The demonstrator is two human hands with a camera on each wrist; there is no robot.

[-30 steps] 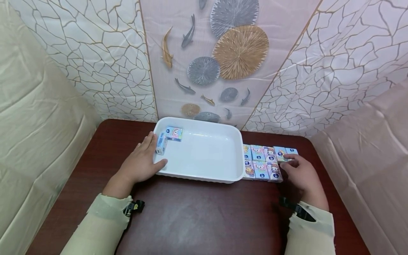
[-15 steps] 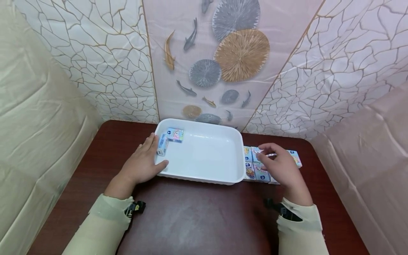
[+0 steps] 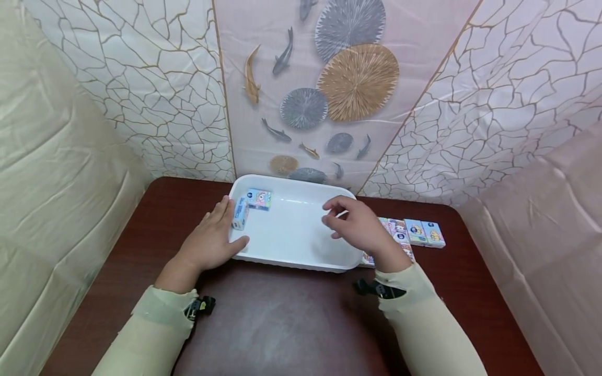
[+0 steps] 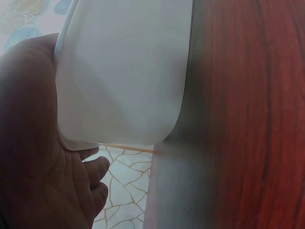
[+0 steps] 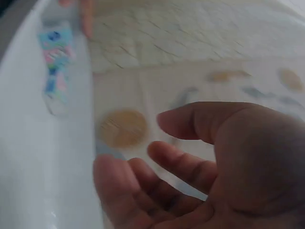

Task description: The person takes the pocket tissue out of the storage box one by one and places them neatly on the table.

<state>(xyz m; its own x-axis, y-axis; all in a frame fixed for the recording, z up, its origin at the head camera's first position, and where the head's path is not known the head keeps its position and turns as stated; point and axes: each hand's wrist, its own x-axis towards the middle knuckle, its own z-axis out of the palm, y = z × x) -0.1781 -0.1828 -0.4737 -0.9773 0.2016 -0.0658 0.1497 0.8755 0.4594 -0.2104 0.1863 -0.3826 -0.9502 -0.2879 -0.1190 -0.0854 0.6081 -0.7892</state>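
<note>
My left hand (image 3: 209, 240) rests against the left end of a white rectangular tray (image 3: 291, 230), fingers extended along the rim and thumb over the front edge. In the left wrist view the palm lies beside the tray's outer wall (image 4: 124, 86). Inside the tray's left end are two small printed boxes in pastel colours: one lies flat (image 3: 259, 198), the other stands on its side (image 3: 240, 214). Over the tray's right part hovers my right hand (image 3: 355, 224), fingers loosely bent. Its wrist view shows nothing between thumb (image 5: 181, 121) and fingers.
Right of the tray, several similar small boxes (image 3: 416, 231) lie in rows on the dark red-brown table (image 3: 291, 318), partly hidden by my right forearm. A patterned cloth (image 3: 305, 146) hangs behind the table; plain beige cloths (image 3: 51, 209) close off both sides.
My right hand has moved left from the far right boxes, across the rows, to over the tray. The left hand stays on the tray, and its two boxes keep their places.
</note>
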